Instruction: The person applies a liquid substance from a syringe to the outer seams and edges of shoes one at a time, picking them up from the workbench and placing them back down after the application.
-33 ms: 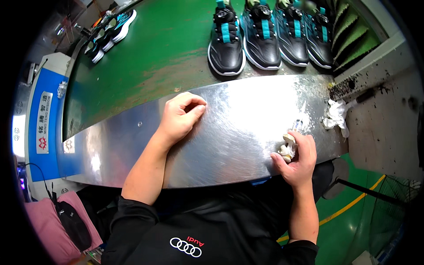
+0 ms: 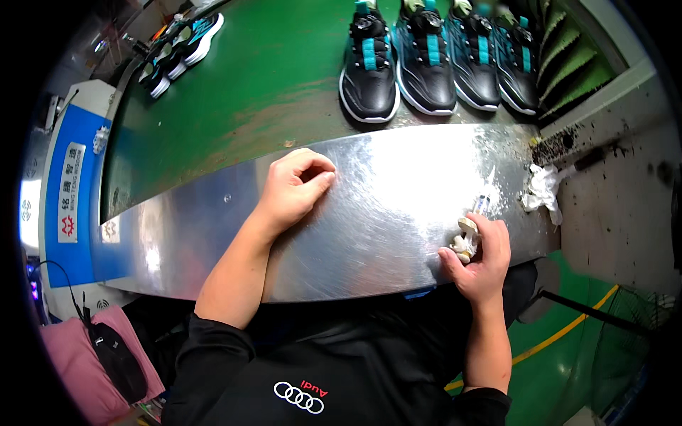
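My left hand [image 2: 297, 186] rests on the shiny metal sheet [image 2: 341, 234] of the worktop. Its fingers are curled in, thumb tip against the index finger, and no object shows in it. Farther right, my right hand [image 2: 484, 252] curls thumb and fingers around a small off-white object with rounded ends and crumpled white material [image 2: 464, 241]; its exact kind cannot be made out. Just beyond those fingers lies a small clear tube with a bluish mark [image 2: 483, 203], among white smears on the metal.
Several black-and-teal shoes [image 2: 369, 89] stand in a row at the far right on the green surface [image 2: 270, 85]. More shoes [image 2: 202, 39] are at the far left. A crumpled white cloth [image 2: 542, 190] and a dark-handled tool [image 2: 588, 157] lie against the stained right wall.
The whole view has shifted very slightly. Both hands keep the same pose and place on the metal, and the right still holds the off-white object.
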Demonstrator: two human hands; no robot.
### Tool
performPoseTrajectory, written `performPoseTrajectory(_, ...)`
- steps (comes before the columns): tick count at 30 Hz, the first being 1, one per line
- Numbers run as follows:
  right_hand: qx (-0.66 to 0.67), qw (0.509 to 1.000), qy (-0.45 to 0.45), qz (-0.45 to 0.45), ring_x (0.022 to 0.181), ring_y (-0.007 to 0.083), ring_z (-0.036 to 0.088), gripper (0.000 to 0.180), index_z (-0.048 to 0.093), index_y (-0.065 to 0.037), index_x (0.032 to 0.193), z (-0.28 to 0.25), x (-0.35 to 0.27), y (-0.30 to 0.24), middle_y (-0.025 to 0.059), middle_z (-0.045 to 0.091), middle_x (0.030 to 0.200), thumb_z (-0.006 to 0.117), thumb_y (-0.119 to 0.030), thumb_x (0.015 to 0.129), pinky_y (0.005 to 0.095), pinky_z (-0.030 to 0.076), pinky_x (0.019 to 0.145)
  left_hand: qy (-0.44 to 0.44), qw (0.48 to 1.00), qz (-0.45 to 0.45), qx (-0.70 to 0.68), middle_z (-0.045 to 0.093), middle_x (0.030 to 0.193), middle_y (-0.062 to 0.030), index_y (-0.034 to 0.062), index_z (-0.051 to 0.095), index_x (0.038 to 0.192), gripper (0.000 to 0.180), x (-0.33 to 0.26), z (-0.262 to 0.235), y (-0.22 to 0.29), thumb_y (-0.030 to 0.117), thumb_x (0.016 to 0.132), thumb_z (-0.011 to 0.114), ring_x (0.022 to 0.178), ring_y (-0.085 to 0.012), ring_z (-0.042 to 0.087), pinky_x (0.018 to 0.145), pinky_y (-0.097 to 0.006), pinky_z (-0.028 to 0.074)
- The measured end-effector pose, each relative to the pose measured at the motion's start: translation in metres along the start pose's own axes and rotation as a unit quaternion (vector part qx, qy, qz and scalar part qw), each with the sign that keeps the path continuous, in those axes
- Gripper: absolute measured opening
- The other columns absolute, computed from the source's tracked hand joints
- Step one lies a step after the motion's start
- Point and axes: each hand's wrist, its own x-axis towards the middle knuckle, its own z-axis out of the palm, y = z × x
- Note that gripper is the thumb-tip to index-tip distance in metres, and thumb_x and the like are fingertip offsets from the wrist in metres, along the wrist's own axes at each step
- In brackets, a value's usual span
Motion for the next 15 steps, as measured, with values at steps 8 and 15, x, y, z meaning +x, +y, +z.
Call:
performPoseTrajectory(8,0.008,1.000,0.000,0.026,0.070,0.0259,0.049,0.052,0.058,0.000,0.102,-0.001,-0.004,0.007,0.0121,0.057,0.085,0.081,-0.026,0.063,0.0330,0.041,0.064,-0.035,0.999,-0.017,0.019,0.056,0.075,-0.0019,0.0023,0.060,0.076,0.010,0.003,0.004,0.002,0.002,0.075,0.070,0.066,-0.0077,0.054,0.058,-0.022,0.044)
performPoseTrajectory(15,0.040,0.999,-0.016,0.016,0.083,0.0230,0.050,0.048,0.054,0.002,0.110,0.005,-0.009,0.008,0.0097,0.051,0.092,0.073,-0.016,0.070,0.0318,0.042,0.078,0.019,0.997,0.065,0.038,0.062,0.081,-0.0107,0.0020,0.065,0.084,0.011,0.001,0.004,-0.012,0.008,0.075,0.065,0.072,-0.0212,0.060,0.066,-0.032,0.049)
